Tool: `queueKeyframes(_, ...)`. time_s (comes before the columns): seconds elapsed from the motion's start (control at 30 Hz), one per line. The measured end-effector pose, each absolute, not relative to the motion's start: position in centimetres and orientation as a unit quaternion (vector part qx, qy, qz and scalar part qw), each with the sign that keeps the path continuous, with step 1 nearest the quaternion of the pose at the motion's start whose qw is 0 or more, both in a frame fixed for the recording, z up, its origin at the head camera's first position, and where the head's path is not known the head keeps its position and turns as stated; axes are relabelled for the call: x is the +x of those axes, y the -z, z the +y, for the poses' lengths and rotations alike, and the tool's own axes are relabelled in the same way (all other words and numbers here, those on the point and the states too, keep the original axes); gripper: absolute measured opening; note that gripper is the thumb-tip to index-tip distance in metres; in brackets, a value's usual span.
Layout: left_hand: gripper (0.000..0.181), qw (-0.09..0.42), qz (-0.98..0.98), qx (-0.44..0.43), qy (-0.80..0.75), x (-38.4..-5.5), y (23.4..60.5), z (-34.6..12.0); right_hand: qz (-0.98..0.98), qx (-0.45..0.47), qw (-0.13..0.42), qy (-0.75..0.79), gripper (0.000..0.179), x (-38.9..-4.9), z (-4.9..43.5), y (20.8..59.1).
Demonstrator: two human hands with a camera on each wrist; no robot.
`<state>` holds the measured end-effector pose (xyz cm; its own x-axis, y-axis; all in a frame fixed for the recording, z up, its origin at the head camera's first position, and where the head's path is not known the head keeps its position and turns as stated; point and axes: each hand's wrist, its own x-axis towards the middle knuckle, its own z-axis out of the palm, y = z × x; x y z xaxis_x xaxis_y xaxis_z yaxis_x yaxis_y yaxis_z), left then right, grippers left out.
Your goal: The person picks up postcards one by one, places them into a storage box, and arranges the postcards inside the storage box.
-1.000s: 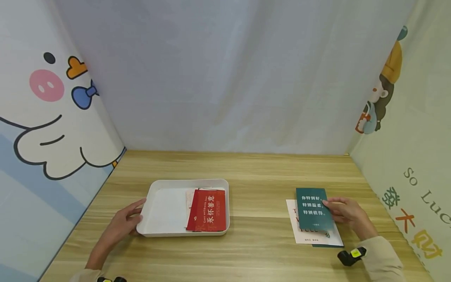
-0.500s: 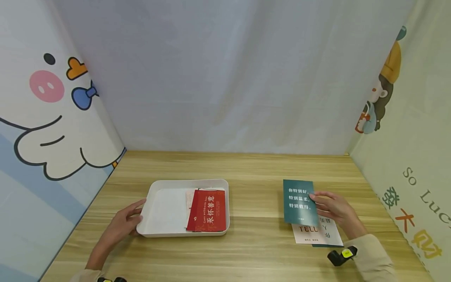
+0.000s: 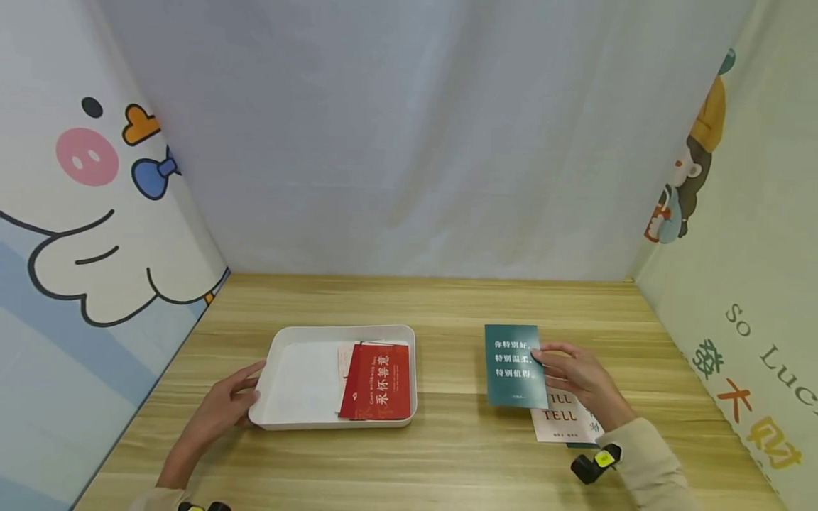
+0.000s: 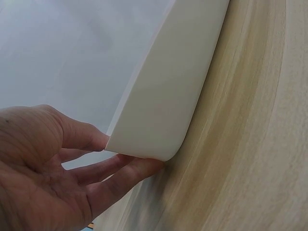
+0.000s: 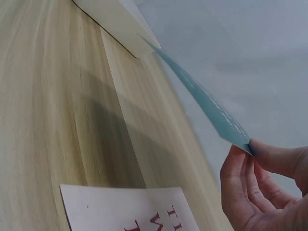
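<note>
My right hand [image 3: 571, 376] pinches a teal card [image 3: 513, 365] with white lettering by its right edge. In the right wrist view the card [image 5: 204, 103] is tilted and held above the table, between thumb and fingers. Below it and to the right, a pale card with red print [image 3: 562, 420] lies on the table, partly covered in the head view. My left hand [image 3: 220, 404] holds the left side of a white tray [image 3: 255, 415], thumb at its rim and fingers against the outer wall [image 4: 159, 96]. A red card [image 3: 377, 383] lies in the tray's right part.
Beside and under the red card lies a pinkish paper [image 3: 345, 358]. A dark teal edge [image 3: 580, 446] shows from under the pale card. Wood-grained tabletop [image 3: 454, 440] lies between tray and cards. A grey curtain [image 3: 409, 142] and printed side cloths surround the table.
My right hand has lifted the teal card off the pale card and carried it left, toward the tray. The left hand and the tray have stayed in place.
</note>
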<state>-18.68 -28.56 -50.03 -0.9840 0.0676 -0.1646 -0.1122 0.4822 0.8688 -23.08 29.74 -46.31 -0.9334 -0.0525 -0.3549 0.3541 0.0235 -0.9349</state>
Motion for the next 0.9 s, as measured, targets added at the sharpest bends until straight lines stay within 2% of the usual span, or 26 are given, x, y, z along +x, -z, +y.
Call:
queueKeyframes(0.4,0.059,0.086,0.860,-0.024,-0.502,-18.4,50.1,-28.4,0.715,0.059,0.158,0.678,0.017,-23.1,24.8,46.0)
queueKeyframes(0.6,0.059,0.083,0.863,-0.023,-0.498,-18.4,50.0,-28.5,0.692,0.061,0.166,0.700,0.012,-23.0,22.4,46.6)
queueKeyframes(0.9,0.059,0.084,0.868,-0.025,-0.490,-18.6,50.0,-28.4,0.682,0.064,0.155,0.711,0.015,-23.4,19.1,46.4)
